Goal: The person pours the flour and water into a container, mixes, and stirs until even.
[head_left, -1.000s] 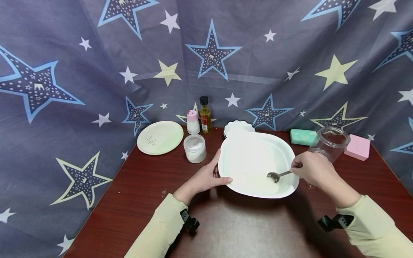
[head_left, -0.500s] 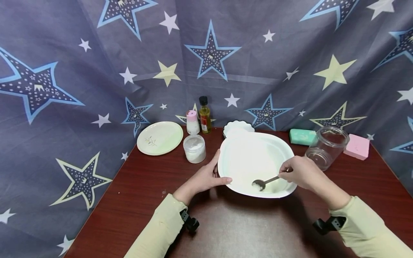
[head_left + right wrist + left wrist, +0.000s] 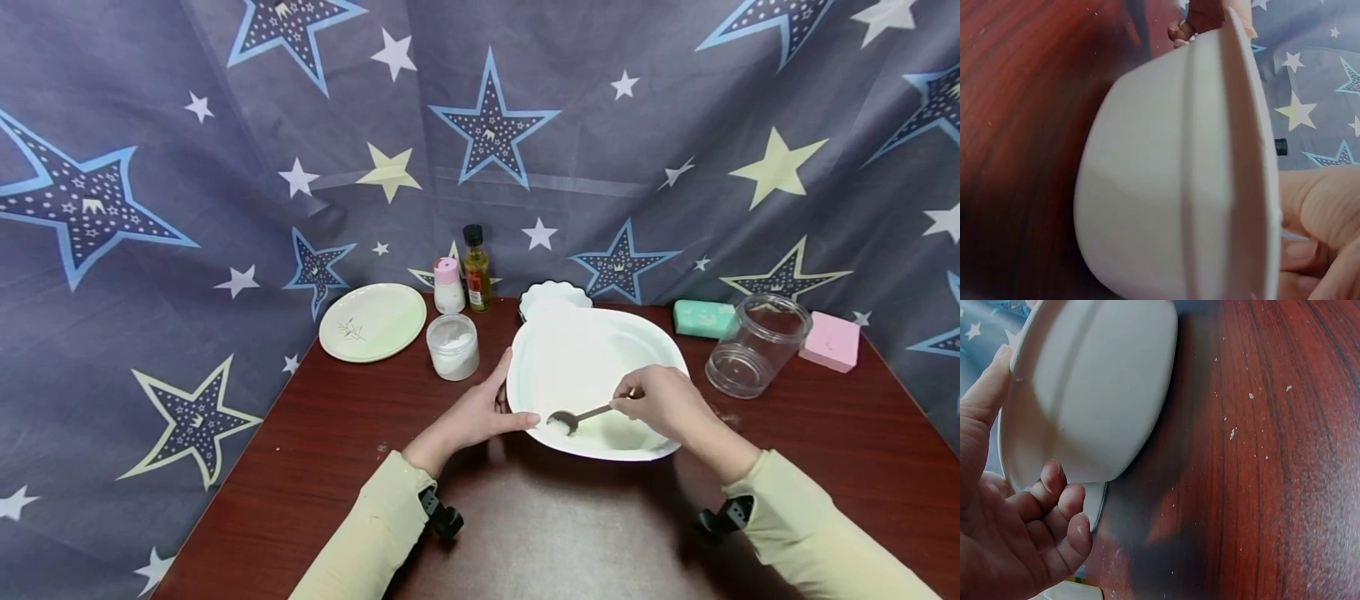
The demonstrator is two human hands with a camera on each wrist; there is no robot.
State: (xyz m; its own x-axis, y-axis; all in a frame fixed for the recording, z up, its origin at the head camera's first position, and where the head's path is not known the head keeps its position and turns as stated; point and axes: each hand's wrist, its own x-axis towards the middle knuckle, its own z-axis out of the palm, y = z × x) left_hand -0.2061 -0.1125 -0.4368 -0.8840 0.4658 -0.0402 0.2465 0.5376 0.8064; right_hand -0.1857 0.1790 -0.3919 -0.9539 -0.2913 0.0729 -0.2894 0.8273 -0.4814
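Observation:
A white oval basin (image 3: 577,354) stands over the table, with a little white powder inside. My left hand (image 3: 480,410) holds its left rim, thumb over the edge. In the left wrist view the fingers of that hand (image 3: 1022,534) curl beside the basin's outer wall (image 3: 1100,381). My right hand (image 3: 663,404) pinches the handle of a dark metal spoon (image 3: 594,412). The spoon's bowl carries white powder and sits inside the front left of the basin, close by my left thumb. In the right wrist view the basin's wall hides the spoon.
An open jar of white powder (image 3: 453,354), a pink-capped shaker (image 3: 448,292), an oil bottle (image 3: 477,275) and a plate (image 3: 382,321) stand at back left. Behind the basin is a scalloped dish (image 3: 551,293). A clear jar (image 3: 746,358), green sponge (image 3: 703,319) and pink sponge (image 3: 831,343) stand right.
My right hand has moved left with the spoon, sweeping it from the right part of the basin to its front left. The spoon now carries more white powder. The left hand keeps its hold.

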